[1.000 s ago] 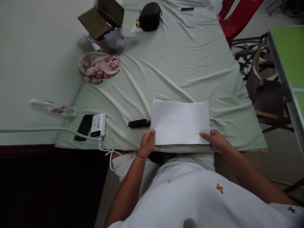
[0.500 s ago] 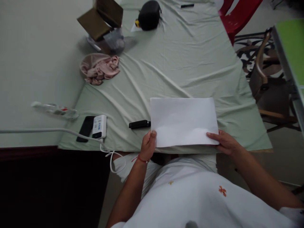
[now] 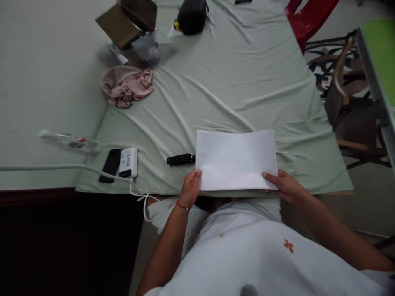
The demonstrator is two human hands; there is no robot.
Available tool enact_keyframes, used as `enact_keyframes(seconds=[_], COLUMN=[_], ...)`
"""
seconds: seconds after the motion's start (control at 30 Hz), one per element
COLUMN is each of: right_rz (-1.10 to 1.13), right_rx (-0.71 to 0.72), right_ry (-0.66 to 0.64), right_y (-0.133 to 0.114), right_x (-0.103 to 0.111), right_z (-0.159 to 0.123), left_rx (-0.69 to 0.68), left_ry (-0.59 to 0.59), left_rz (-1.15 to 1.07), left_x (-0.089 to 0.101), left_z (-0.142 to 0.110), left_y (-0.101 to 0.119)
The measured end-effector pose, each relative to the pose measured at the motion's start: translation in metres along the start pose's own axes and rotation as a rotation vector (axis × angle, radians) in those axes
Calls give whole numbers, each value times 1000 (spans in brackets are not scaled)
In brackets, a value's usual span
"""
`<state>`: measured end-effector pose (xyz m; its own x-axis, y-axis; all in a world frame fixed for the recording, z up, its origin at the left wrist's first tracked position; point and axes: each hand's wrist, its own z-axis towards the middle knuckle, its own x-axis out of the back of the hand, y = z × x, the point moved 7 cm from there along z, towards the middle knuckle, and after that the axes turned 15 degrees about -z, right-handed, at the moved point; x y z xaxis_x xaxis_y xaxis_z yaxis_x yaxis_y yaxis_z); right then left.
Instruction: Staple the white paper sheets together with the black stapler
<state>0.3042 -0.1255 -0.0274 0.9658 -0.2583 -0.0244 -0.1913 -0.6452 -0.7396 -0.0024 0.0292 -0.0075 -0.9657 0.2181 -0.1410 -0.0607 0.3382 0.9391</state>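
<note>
My left hand [image 3: 190,188] grips the near left corner of a white sheet of paper [image 3: 236,158], thumb on top. At the opposite near corner, my right hand [image 3: 284,185] pinches the same paper, its thumb lying over the edge and the other fingers partly hidden below. Whether it is one sheet or a stack I cannot tell. The paper is held at the near edge of the cloth-covered table. Just left of it lies a black stapler-like object [image 3: 180,159], its right end touching or close to the paper's edge.
A green cloth covers the table [image 3: 247,82]. On its left are a black phone [image 3: 109,166], a white power bank [image 3: 128,161] with a cable and a plastic bottle [image 3: 70,142]. Farther back sit a pink cloth [image 3: 131,86], an open cardboard box [image 3: 120,26] and a black case [image 3: 193,16].
The paper has shifted slightly left at its right side, and its far edge now bows a little. My right hand has moved slightly left with it; the left hand stays on its corner.
</note>
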Motion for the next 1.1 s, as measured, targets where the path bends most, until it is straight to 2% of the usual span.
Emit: enact_keyframes(seconds=[0.13, 0.23, 0.33, 0.47, 0.67, 0.9, 1.1], right_rz=[-135, -181, -199, -200, -208, -95, -221], right_rx=[71, 118, 167, 190, 89, 112, 206], right_ry=[89, 108, 143, 206, 67, 41, 156], right_y=[-9, -13, -14, -14, -11, -3, -3], right_x=[0, 1, 7, 13, -2, -2, 13], right_z=[1, 1, 1, 2, 0, 4, 4], left_rx=[152, 194, 226, 215, 204, 156, 178], left_ry=[64, 106, 84, 33, 30, 3, 18], left_rz=[-70, -120, -173, -140, -44, -123, -181], left_x=[-2, -3, -7, -11, -3, -4, 1], left_z=[0, 1, 3, 6, 11, 9, 10], left_y=[-10, -10, -9, -11, -21, -16, -12])
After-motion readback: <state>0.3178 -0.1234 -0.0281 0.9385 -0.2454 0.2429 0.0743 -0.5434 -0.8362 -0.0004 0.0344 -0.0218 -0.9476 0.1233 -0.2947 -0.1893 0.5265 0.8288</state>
